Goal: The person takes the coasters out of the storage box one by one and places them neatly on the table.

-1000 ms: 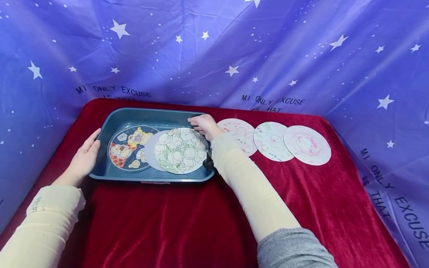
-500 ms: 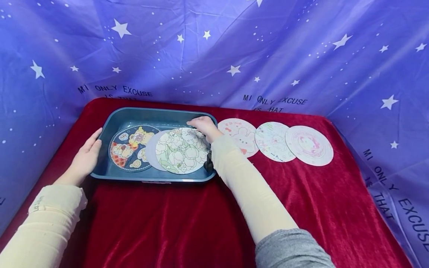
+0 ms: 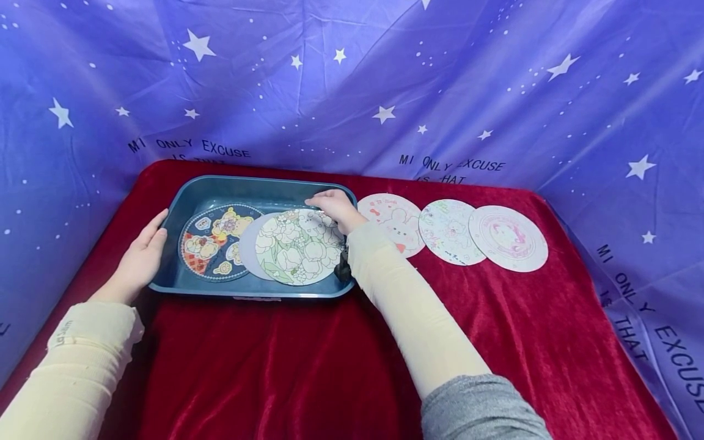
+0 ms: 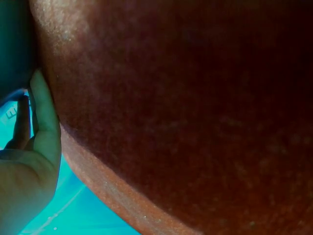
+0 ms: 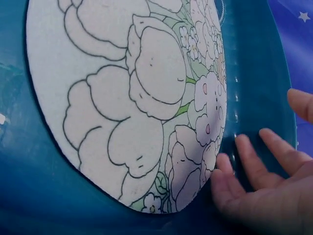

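A blue rectangular tray [image 3: 258, 186] stands at the far left of the table. At its left wall rests my left hand [image 3: 140, 256], fingers straight along the outside; the left wrist view shows the hand [image 4: 34, 152] beside the tray wall [image 4: 14, 54]. Inside the tray, round mats overlap: a dark one with cartoon bears [image 3: 211, 244], a plain pale lilac one [image 3: 249, 253] and, on top, one with flower line drawings [image 3: 297, 250]. Over the tray's right end is my right hand [image 3: 338, 208]. In the right wrist view its loosely bent fingers [image 5: 252, 166] lie at the flower mat's edge [image 5: 142, 98].
Right of the tray, a rabbit mat [image 3: 393, 223], a pale green-drawn mat [image 3: 451, 232] and a pink-ringed mat [image 3: 508, 238] lie in an overlapping row on the red velvet cloth [image 3: 264, 366]. A purple starry curtain [image 3: 308, 91] hangs behind and at both sides.
My right hand's fingers have lowered slightly and drawn closer together at the tray's right end. The left hand, tray and mats have stayed in place; the view has shifted slightly.
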`<state>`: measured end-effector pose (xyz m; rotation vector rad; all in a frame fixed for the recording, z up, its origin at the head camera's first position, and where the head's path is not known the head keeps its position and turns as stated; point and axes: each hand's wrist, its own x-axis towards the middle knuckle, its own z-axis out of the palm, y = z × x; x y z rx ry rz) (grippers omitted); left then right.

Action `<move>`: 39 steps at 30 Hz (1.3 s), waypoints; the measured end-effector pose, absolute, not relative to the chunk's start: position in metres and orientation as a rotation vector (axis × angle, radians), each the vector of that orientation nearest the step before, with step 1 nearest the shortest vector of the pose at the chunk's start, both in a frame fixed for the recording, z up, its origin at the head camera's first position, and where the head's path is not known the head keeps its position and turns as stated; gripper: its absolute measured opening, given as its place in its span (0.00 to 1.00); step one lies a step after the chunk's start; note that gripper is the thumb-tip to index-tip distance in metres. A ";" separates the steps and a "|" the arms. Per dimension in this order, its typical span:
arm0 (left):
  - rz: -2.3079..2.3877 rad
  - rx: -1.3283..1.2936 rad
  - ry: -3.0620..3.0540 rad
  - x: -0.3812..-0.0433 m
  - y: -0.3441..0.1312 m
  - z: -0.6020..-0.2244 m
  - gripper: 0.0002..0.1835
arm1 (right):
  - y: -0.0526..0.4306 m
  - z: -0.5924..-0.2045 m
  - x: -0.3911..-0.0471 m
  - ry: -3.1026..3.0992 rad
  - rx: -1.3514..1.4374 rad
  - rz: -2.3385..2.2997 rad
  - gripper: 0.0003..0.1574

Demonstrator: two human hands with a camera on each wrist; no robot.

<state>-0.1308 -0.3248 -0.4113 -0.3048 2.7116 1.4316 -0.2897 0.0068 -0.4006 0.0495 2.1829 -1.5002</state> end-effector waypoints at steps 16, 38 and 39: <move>1.434 -0.305 2.704 -0.133 -0.327 -0.414 0.31 | 0.007 -0.396 -0.285 2.224 0.021 -1.417 0.32; 1.420 -0.314 2.718 -0.130 -0.324 -0.411 0.31 | 0.009 -0.393 -0.284 2.268 -0.027 -1.305 0.22; 1.418 -0.315 2.720 -0.130 -0.324 -0.411 0.31 | 0.009 -0.392 -0.284 2.289 -0.038 -1.271 0.21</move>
